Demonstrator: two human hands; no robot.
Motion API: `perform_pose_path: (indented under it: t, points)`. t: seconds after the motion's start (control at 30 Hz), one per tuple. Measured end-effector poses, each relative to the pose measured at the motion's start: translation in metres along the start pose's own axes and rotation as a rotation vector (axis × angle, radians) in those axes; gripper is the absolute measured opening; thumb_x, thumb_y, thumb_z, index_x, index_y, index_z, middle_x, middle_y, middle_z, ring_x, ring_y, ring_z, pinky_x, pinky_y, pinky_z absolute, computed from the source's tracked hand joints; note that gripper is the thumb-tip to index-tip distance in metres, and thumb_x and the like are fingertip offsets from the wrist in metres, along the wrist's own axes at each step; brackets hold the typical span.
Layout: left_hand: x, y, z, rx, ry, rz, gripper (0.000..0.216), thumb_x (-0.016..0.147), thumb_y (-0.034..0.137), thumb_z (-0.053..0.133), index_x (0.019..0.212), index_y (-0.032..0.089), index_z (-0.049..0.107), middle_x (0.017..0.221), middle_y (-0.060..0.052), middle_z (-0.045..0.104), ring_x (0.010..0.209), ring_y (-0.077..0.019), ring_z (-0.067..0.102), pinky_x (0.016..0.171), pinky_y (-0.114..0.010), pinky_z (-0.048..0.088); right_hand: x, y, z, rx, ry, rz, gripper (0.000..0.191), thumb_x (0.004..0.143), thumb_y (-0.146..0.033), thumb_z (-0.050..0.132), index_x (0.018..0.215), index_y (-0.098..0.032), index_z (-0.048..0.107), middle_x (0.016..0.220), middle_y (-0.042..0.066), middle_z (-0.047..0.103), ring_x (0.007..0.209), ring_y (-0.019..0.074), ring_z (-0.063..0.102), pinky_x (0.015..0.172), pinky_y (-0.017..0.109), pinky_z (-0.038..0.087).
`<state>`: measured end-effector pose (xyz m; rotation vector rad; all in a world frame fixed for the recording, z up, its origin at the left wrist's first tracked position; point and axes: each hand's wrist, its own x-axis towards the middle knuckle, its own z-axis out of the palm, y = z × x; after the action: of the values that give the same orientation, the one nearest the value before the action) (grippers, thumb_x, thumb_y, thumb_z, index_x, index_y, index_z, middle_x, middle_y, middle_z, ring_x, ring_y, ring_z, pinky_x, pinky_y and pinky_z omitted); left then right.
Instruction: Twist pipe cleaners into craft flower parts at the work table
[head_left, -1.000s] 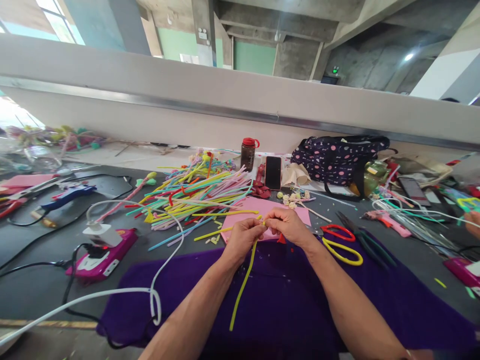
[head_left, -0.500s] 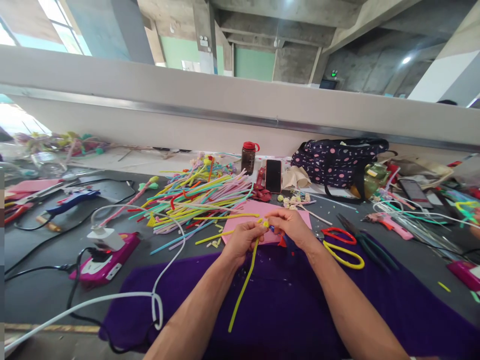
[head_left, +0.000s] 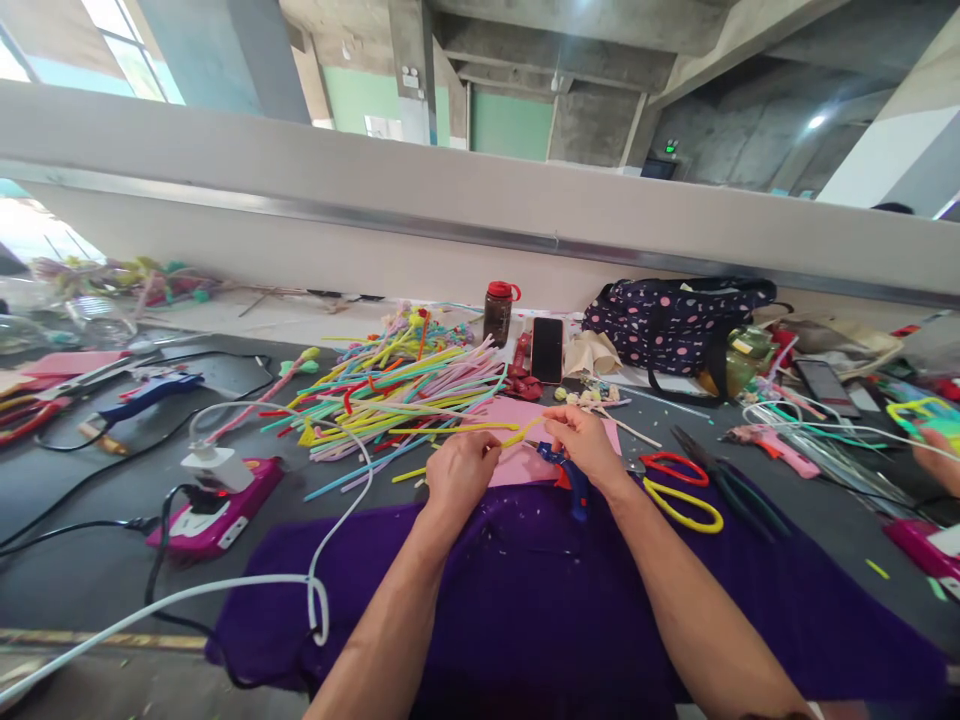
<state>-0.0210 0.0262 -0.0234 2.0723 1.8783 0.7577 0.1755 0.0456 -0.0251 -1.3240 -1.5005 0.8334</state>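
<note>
A yellow pipe cleaner (head_left: 519, 436) is stretched between my two hands above a pink sheet (head_left: 506, 411). My left hand (head_left: 461, 468) pinches it at one end, fingers closed. My right hand (head_left: 586, 442) holds the other end between thumb and fingertips. Below my right hand lies a blue-handled tool (head_left: 575, 488) with a red-orange part; its kind is partly hidden. A large pile of coloured pipe cleaners (head_left: 397, 390) spreads just beyond my left hand. Purple cloth (head_left: 547, 610) lies under my forearms.
Scissors with red and yellow handles (head_left: 684, 508) and dark pliers (head_left: 739, 495) lie to the right. A phone (head_left: 547, 350), bottle (head_left: 497, 315) and patterned bag (head_left: 667, 325) stand behind. A white cable (head_left: 225, 582) crosses the left, near a pink power strip (head_left: 251, 510). Another person's hand (head_left: 941, 452) shows far right.
My hands have moved apart, pulling the yellow pipe cleaner from hanging down to lying across between them. The blue tool under my right hand is now more exposed.
</note>
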Motion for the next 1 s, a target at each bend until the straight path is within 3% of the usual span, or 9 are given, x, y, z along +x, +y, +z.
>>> perform_pose_path:
  t: [0.1, 0.2, 0.37, 0.53, 0.77, 1.0]
  points:
    - [0.004, -0.004, -0.003, 0.199, 0.065, 0.036, 0.024, 0.078, 0.032, 0.044, 0.081, 0.026, 0.067, 0.092, -0.003, 0.064, 0.092, -0.0215, 0.050, 0.068, -0.028, 0.036, -0.001, -0.001, 0.000, -0.078, 0.046, -0.096, 0.031, 0.073, -0.030, 0.052, 0.100, -0.017, 0.059, 0.080, 0.002, 0.062, 0.050, 0.0098, 0.055, 0.050, 0.023, 0.043]
    - [0.011, -0.007, -0.002, 0.305, 0.111, 0.059, 0.025, 0.079, 0.029, 0.043, 0.087, 0.025, 0.066, 0.104, -0.004, 0.059, 0.102, -0.0236, 0.044, 0.075, -0.031, 0.036, -0.001, -0.002, -0.003, -0.099, 0.051, -0.129, 0.031, 0.074, -0.030, 0.050, 0.100, -0.017, 0.059, 0.081, 0.003, 0.061, 0.050, 0.0100, 0.055, 0.050, 0.024, 0.044]
    - [0.019, -0.011, 0.009, 0.362, 0.013, 0.103, 0.033, 0.078, 0.036, 0.046, 0.108, 0.026, 0.057, 0.112, -0.006, 0.056, 0.109, -0.0254, 0.040, 0.084, -0.037, 0.032, -0.001, 0.000, -0.004, -0.150, 0.036, -0.167, 0.028, 0.074, -0.029, 0.051, 0.099, -0.017, 0.059, 0.081, 0.003, 0.060, 0.049, 0.0087, 0.053, 0.050, 0.023, 0.044]
    - [0.019, -0.014, 0.014, 0.381, -0.074, 0.098, 0.044, 0.072, 0.040, 0.053, 0.114, 0.026, 0.052, 0.113, -0.009, 0.054, 0.104, -0.0267, 0.044, 0.085, -0.042, 0.031, -0.002, 0.000, -0.003, -0.181, 0.029, -0.199, 0.025, 0.075, -0.028, 0.051, 0.096, -0.018, 0.060, 0.082, 0.003, 0.061, 0.050, 0.0087, 0.053, 0.052, 0.023, 0.044]
    - [0.021, -0.016, 0.017, 0.423, -0.094, 0.119, 0.024, 0.077, 0.025, 0.043, 0.081, 0.020, 0.066, 0.093, -0.011, 0.061, 0.093, -0.0271, 0.052, 0.075, -0.040, 0.036, -0.002, 0.002, -0.002, -0.210, 0.010, -0.189, 0.024, 0.075, -0.029, 0.051, 0.094, -0.018, 0.061, 0.084, 0.004, 0.062, 0.051, 0.0099, 0.054, 0.050, 0.024, 0.044]
    - [0.021, -0.009, 0.011, 0.393, 0.004, -0.003, 0.031, 0.083, 0.029, 0.035, 0.092, 0.016, 0.062, 0.084, -0.013, 0.065, 0.081, -0.0250, 0.059, 0.068, -0.034, 0.038, -0.002, 0.003, -0.002, -0.236, -0.001, -0.190, 0.023, 0.076, -0.028, 0.051, 0.093, -0.018, 0.062, 0.084, 0.005, 0.063, 0.054, 0.0110, 0.056, 0.052, 0.024, 0.044]
